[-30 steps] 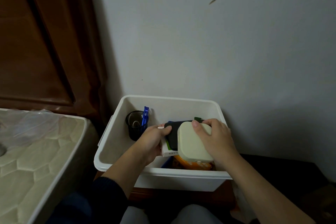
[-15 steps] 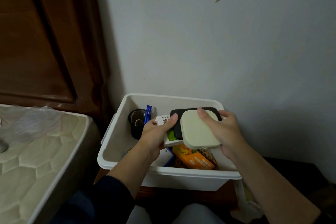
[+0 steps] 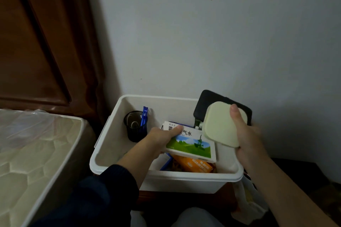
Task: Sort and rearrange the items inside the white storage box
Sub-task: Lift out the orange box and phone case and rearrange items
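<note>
White plastic forms the storage box (image 3: 114, 145) at the lower centre of the frame, standing against a pale wall (image 3: 221, 42) beside a quilted mattress (image 3: 36, 153) at lower left. The person's left hand (image 3: 162, 140) grips a flat carton (image 3: 191, 143) printed with a green meadow, thumb on top, holding it level over the box's middle. The right hand (image 3: 247, 134) clamps a pale cream square case (image 3: 221, 125) together with a black flat case (image 3: 208, 101) behind it, lifted above the box's right rim, probably to clear room for sorting. A black mesh cup (image 3: 135, 127) with a blue clip (image 3: 144, 115) stands in the far left corner; an orange packet (image 3: 195, 165) lies at the bottom. Compared with half a second ago, the hands have drawn apart and the carton's whole face now shows.
</note>
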`<control>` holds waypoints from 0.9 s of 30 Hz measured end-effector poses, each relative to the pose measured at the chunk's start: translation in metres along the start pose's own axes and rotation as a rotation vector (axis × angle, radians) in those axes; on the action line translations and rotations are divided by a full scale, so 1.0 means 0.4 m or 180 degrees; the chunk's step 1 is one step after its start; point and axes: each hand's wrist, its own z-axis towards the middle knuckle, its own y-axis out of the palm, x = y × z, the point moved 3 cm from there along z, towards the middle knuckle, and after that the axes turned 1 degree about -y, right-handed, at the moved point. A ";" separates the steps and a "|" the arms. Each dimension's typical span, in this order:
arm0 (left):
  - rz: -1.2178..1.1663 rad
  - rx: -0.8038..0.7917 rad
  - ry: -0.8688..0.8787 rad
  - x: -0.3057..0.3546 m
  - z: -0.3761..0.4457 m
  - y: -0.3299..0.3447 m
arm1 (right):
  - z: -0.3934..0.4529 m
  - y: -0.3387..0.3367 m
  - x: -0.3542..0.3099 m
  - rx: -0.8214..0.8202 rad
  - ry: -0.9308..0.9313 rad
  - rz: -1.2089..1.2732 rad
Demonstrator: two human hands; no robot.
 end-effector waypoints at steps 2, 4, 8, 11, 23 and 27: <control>0.0519 0.0097 -0.0057 -0.001 0.012 0.022 | -0.009 0.003 0.014 -0.0005 -0.0235 -0.0015; 0.0726 0.0056 -0.0173 -0.008 0.023 0.041 | -0.009 0.006 0.022 0.0020 -0.0460 -0.0165; 0.0827 -0.0092 -0.0385 -0.036 0.049 0.042 | 0.004 0.005 0.032 0.0114 -0.0592 -0.0044; 0.1013 -0.0268 -0.0376 -0.045 0.054 0.038 | 0.004 0.004 0.035 0.0092 -0.0629 0.0032; 0.0538 -0.0314 0.0096 0.019 -0.052 0.010 | -0.008 0.005 0.026 -0.0005 -0.0732 0.0232; -0.0228 0.1023 0.1226 0.049 -0.111 -0.127 | -0.014 -0.003 0.011 -0.0411 -0.0887 -0.0147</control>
